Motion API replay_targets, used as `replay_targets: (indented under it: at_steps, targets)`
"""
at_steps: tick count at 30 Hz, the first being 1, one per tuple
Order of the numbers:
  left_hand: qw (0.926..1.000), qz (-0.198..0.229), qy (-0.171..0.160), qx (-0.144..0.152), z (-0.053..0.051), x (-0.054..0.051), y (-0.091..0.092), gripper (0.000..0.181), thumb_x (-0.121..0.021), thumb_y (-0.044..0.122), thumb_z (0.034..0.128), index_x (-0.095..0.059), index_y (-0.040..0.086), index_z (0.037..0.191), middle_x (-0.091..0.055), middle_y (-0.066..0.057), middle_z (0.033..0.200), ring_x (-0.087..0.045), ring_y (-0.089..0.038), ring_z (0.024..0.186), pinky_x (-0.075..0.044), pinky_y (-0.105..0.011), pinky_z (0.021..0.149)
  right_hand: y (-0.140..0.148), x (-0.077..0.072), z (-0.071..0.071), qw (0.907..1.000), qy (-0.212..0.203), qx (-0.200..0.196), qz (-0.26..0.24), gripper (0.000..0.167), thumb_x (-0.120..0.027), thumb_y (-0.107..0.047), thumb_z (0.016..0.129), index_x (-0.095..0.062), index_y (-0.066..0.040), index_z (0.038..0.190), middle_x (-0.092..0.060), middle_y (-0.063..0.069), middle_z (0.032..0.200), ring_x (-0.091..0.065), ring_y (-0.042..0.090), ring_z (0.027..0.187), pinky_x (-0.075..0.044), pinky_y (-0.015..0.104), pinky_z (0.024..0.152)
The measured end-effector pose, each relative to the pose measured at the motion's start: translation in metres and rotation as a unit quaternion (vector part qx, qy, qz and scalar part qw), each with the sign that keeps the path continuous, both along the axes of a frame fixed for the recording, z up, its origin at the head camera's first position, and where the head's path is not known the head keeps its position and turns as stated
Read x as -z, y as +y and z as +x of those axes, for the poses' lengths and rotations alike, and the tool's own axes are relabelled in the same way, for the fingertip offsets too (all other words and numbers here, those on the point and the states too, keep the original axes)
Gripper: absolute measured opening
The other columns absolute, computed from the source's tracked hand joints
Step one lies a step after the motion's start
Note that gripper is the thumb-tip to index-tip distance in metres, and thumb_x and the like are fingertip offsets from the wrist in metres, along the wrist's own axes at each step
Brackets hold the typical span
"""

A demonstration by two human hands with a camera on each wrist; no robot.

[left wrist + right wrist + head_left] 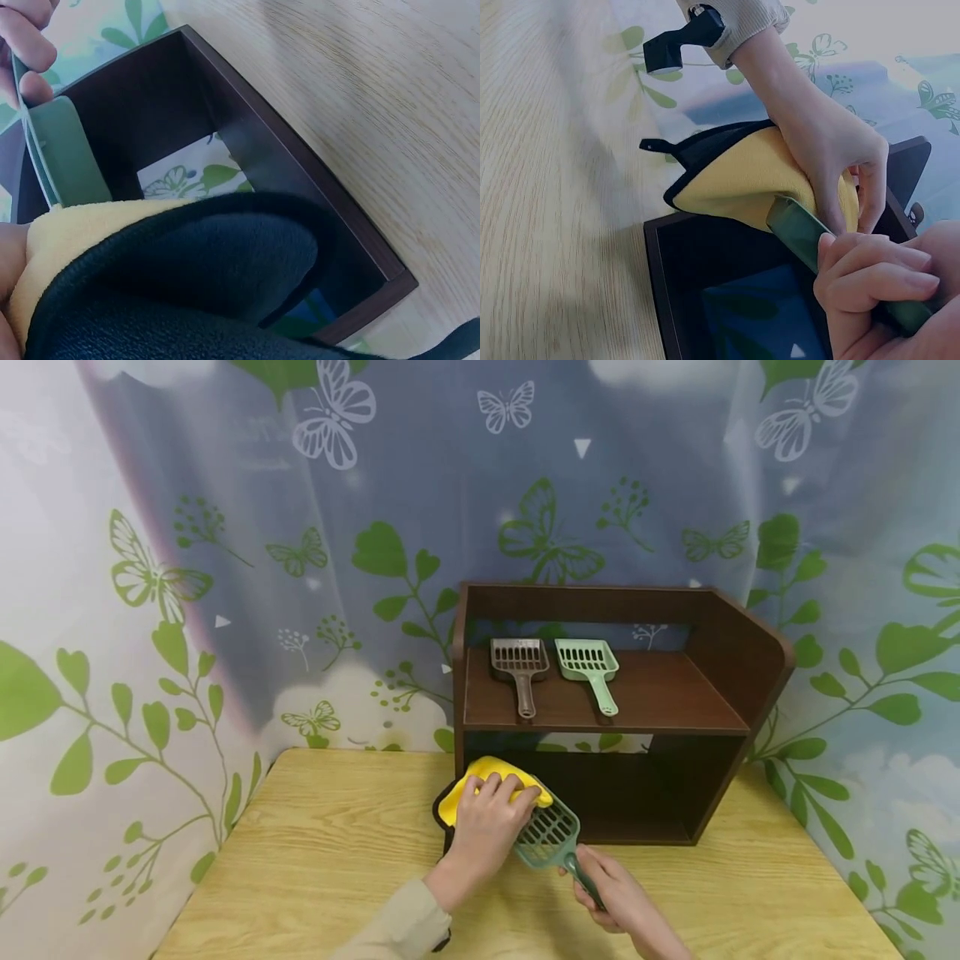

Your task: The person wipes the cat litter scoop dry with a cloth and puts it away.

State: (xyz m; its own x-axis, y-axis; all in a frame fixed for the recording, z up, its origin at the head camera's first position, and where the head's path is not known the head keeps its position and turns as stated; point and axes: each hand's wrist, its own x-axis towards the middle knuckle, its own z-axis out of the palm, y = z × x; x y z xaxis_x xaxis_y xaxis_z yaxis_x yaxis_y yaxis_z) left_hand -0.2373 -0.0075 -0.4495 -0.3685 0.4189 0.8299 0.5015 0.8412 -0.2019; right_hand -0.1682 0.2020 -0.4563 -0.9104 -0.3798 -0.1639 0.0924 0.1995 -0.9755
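A dark green slotted litter scoop point(548, 836) is held in the air before the shelf, its handle gripped by my right hand point(609, 890). My left hand point(491, 820) pinches a yellow cloth point(487, 770) with a dark back and black edging, pressing it against the scoop's far left end. From the right wrist view, the yellow cloth point(757, 176) wraps over the scoop's end point(801, 232), with the left thumb and fingers on either side. The cloth's dark underside point(202, 262) fills the lower part of the left wrist view and hides most of the scoop there.
A dark brown two-level shelf point(615, 729) stands on the wooden table point(337, 827). On its upper board lie a brown scoop point(521, 664) and a light green scoop point(588, 664). Behind hangs a curtain point(420, 468) printed with leaves and butterflies.
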Motion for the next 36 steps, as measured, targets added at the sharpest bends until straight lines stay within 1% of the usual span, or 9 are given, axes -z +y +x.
replay_targets:
  at_steps: [4, 8, 12, 18, 24, 27, 30, 33, 36]
  targets:
    - [0.9999, 0.005, -0.001, -0.009, -0.001, 0.001, 0.002, 0.017, -0.087, 0.026, 0.0804, -0.075, 0.029, 0.093, -0.068, 0.007, 0.088, -0.063, -0.015, 0.079, -0.041, -0.031, 0.068, 0.006, 0.001, 0.002, 0.9999, 0.013, -0.004, -0.001, 0.044, -0.027, -0.027, 0.113, -0.053, 0.009, 0.110, -0.043, -0.004, 0.063, -0.027, -0.001, 0.038, -0.024, 0.017, 0.037]
    - [0.9996, -0.015, -0.018, -0.017, -0.001, 0.003, 0.002, 0.013, -0.084, 0.027, 0.0842, -0.077, 0.030, 0.095, -0.066, 0.006, 0.087, -0.061, -0.015, 0.075, -0.038, -0.029, 0.066, 0.009, 0.001, 0.005, 0.9998, 0.016, 0.003, 0.009, 0.047, -0.026, -0.024, 0.113, -0.051, 0.015, 0.112, -0.044, -0.004, 0.064, -0.027, -0.002, 0.038, -0.024, 0.016, 0.037]
    - [0.9983, -0.044, -0.032, -0.020, 0.000, 0.004, 0.000, 0.011, -0.083, 0.030, 0.0861, -0.079, 0.030, 0.096, -0.066, 0.005, 0.087, -0.060, -0.014, 0.072, -0.037, -0.027, 0.064, 0.010, 0.000, 0.006, 0.9996, 0.010, 0.016, 0.021, 0.047, -0.030, -0.026, 0.112, -0.053, 0.015, 0.113, -0.046, -0.004, 0.065, -0.026, -0.002, 0.039, -0.024, 0.017, 0.038]
    - [0.9965, -0.065, -0.048, -0.018, 0.007, 0.002, -0.004, 0.009, -0.081, 0.032, 0.0885, -0.079, 0.030, 0.097, -0.064, 0.005, 0.085, -0.058, -0.013, 0.070, -0.037, -0.024, 0.063, 0.013, -0.002, 0.001, 0.9994, 0.027, 0.015, 0.012, 0.044, -0.029, -0.022, 0.112, -0.055, 0.014, 0.112, -0.046, -0.004, 0.065, -0.026, -0.003, 0.039, -0.024, 0.015, 0.038]
    - [0.9942, -0.082, -0.068, -0.016, 0.012, 0.002, -0.011, 0.006, -0.079, 0.032, 0.0897, -0.079, 0.030, 0.096, -0.063, 0.005, 0.082, -0.054, -0.011, 0.066, -0.029, -0.023, 0.061, 0.021, -0.005, -0.005, 0.9992, 0.030, 0.023, 0.007, 0.045, -0.026, -0.023, 0.113, -0.054, 0.014, 0.114, -0.046, -0.003, 0.066, -0.024, -0.002, 0.040, -0.025, 0.016, 0.039]
    - [0.9946, -0.080, -0.065, -0.013, 0.013, 0.002, -0.014, 0.008, -0.081, 0.032, 0.0878, -0.080, 0.029, 0.095, -0.063, 0.004, 0.082, -0.055, -0.011, 0.066, -0.029, -0.023, 0.060, 0.022, -0.008, -0.007, 0.9992, 0.020, 0.034, 0.010, 0.048, -0.028, -0.026, 0.113, -0.055, 0.013, 0.117, -0.046, -0.003, 0.065, -0.024, -0.001, 0.041, -0.025, 0.016, 0.040]
    - [0.9961, -0.068, -0.055, -0.013, 0.013, 0.003, -0.015, 0.012, -0.083, 0.031, 0.0854, -0.079, 0.027, 0.095, -0.065, 0.003, 0.084, -0.058, -0.012, 0.068, -0.034, -0.023, 0.060, 0.019, -0.009, -0.006, 0.9992, 0.017, 0.034, 0.015, 0.048, -0.028, -0.026, 0.113, -0.055, 0.014, 0.118, -0.046, -0.002, 0.065, -0.024, -0.001, 0.040, -0.024, 0.016, 0.040]
    - [0.9973, -0.052, -0.047, -0.021, 0.011, 0.004, -0.016, 0.016, -0.085, 0.033, 0.0837, -0.077, 0.026, 0.097, -0.067, 0.003, 0.086, -0.062, -0.012, 0.071, -0.039, -0.024, 0.060, 0.013, -0.009, -0.005, 0.9991, 0.009, 0.035, 0.021, 0.048, -0.029, -0.029, 0.113, -0.056, 0.011, 0.117, -0.046, -0.003, 0.064, -0.023, 0.000, 0.040, -0.023, 0.017, 0.039]
    - [0.9980, -0.038, -0.038, -0.034, 0.009, 0.004, -0.015, 0.019, -0.085, 0.034, 0.0833, -0.077, 0.024, 0.097, -0.067, 0.003, 0.086, -0.063, -0.012, 0.072, -0.039, -0.024, 0.061, 0.005, -0.009, -0.003, 0.9987, 0.007, 0.042, 0.029, 0.046, -0.031, -0.030, 0.112, -0.058, 0.008, 0.112, -0.046, -0.003, 0.063, -0.024, 0.000, 0.040, -0.023, 0.018, 0.039]
